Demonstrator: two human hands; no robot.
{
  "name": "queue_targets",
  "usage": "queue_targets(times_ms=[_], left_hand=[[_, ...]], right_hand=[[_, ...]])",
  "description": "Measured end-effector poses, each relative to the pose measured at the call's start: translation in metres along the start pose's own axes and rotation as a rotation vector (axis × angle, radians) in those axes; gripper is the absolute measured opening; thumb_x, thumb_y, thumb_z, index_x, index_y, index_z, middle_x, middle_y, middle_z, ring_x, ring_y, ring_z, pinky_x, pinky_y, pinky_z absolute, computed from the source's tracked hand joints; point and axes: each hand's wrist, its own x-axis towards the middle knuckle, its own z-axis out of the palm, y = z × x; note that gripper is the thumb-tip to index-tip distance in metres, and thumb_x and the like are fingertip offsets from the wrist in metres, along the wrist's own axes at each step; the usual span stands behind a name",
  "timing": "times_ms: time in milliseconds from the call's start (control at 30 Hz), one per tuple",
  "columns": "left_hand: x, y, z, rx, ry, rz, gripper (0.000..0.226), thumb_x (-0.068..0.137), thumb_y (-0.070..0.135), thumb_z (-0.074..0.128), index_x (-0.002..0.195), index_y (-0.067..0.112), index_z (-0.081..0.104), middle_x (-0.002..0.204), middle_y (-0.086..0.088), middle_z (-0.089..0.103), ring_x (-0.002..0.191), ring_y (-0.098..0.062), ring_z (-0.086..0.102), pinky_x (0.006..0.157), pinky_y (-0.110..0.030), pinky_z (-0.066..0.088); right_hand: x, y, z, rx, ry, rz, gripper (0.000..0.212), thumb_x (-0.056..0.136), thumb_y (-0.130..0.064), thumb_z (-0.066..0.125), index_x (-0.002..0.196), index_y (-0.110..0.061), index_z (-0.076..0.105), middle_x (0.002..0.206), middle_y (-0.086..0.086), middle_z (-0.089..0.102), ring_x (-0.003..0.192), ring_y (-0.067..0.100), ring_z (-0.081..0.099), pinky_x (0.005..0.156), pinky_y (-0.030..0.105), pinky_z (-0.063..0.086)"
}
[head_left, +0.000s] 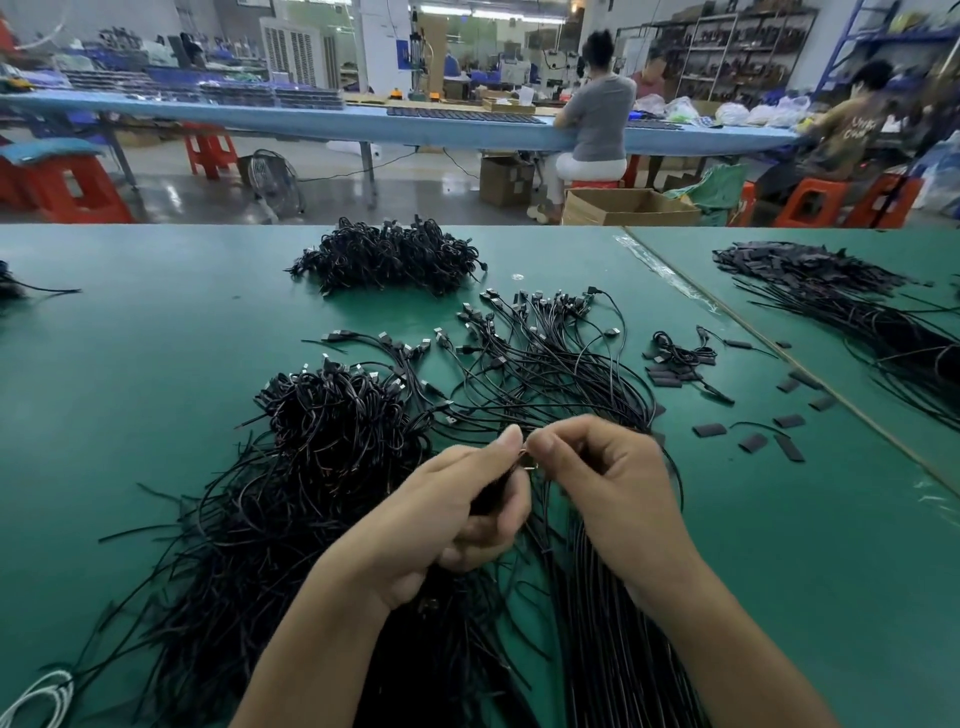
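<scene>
Both hands meet above the green table (156, 364), over a mass of thin black cables. My left hand (462, 509) curls its fingers round a black cable end and pinches it at the thumb tip. My right hand (597, 478) pinches the same small end (525, 460) from the other side; what the piece is I cannot make out. A tangled heap of black cables (332, 415) lies to the left of the hands. Spread-out cables with USB plugs (535, 343) fan away behind them. Straight cables (613, 649) run under my right forearm.
Another cable pile (389, 257) sits at the far middle. Short black sleeve pieces (753, 441) are scattered at the right, with a long bundle (841, 301) beyond a table seam. A white cable (41, 696) lies at the bottom left. People sit at a blue bench (311, 122) behind.
</scene>
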Motion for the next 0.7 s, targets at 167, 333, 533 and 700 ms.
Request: queue_targets(times_ms=[167, 333, 533, 700], left_hand=[[0.004, 0.002, -0.003, -0.422, 0.127, 0.130, 0.046, 0.095, 0.042, 0.047, 0.077, 0.010, 0.076, 0.056, 0.001, 0.055, 0.043, -0.007, 0.052, 0.040, -0.016, 0.041], [0.015, -0.010, -0.004, -0.389, 0.328, 0.287, 0.043, 0.093, 0.035, 0.048, 0.107, 0.004, 0.075, 0.105, -0.016, 0.075, 0.098, -0.026, 0.073, 0.078, -0.024, 0.059], [0.018, -0.016, 0.000, 0.331, 0.469, 0.268, 0.030, 0.102, 0.030, 0.049, 0.093, 0.018, 0.075, 0.079, 0.007, 0.075, 0.076, -0.004, 0.070, 0.066, -0.018, 0.052], [0.012, -0.010, 0.003, 0.302, 0.280, -0.016, 0.060, 0.106, 0.039, 0.039, 0.062, 0.007, 0.065, 0.055, -0.004, 0.065, 0.048, -0.018, 0.060, 0.048, -0.025, 0.047]], right_hand=[[-0.013, 0.012, 0.013, -0.207, -0.165, 0.067, 0.027, 0.100, -0.028, 0.058, 0.076, -0.032, 0.070, 0.057, -0.013, 0.055, 0.049, 0.002, 0.040, 0.050, 0.017, 0.030], [-0.023, 0.007, 0.015, -0.528, -0.411, 0.016, 0.023, 0.101, -0.037, 0.051, 0.085, -0.025, 0.062, 0.070, -0.015, 0.057, 0.059, 0.006, 0.050, 0.056, 0.023, 0.041], [-0.016, -0.011, 0.007, -0.544, -0.325, -0.100, 0.022, 0.098, -0.039, 0.051, 0.095, -0.025, 0.069, 0.101, -0.021, 0.062, 0.093, 0.005, 0.061, 0.081, 0.038, 0.054], [-0.008, -0.014, -0.005, -0.536, -0.149, -0.200, 0.026, 0.078, -0.054, 0.066, 0.081, -0.030, 0.072, 0.077, -0.013, 0.059, 0.076, 0.008, 0.061, 0.065, 0.022, 0.047]])
